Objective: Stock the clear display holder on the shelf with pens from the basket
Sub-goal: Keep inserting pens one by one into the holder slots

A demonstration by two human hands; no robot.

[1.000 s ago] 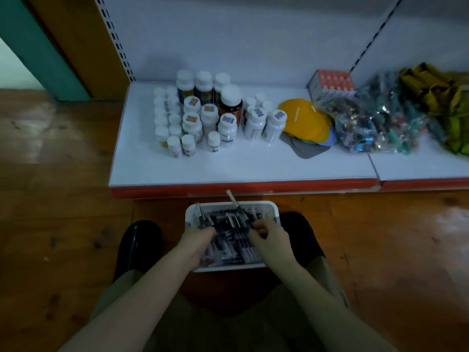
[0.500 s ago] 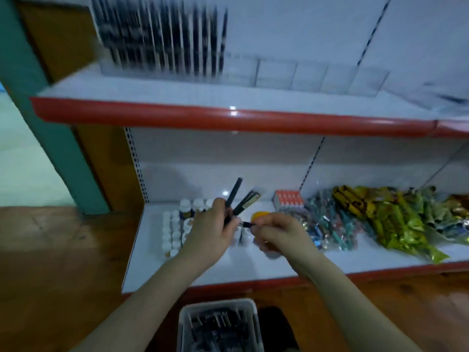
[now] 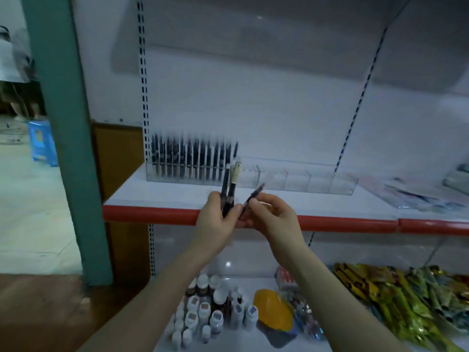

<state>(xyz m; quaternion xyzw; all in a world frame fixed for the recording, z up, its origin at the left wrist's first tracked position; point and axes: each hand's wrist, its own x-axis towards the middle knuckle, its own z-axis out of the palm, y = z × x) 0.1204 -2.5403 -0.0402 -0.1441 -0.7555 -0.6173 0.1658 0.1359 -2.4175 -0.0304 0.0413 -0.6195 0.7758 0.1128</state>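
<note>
Red-edged shelf, pens with blurred labels

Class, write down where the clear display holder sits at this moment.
Head view: the clear display holder stands on the red-edged shelf, behind the left hand and right hand; dark pens fill its left end.

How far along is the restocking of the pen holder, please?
Done: the clear display holder has its left section packed with upright pens. In hand: the left hand grips a few pens; the right hand pinches one pen. Left: the holder's right compartments look empty.
</note>
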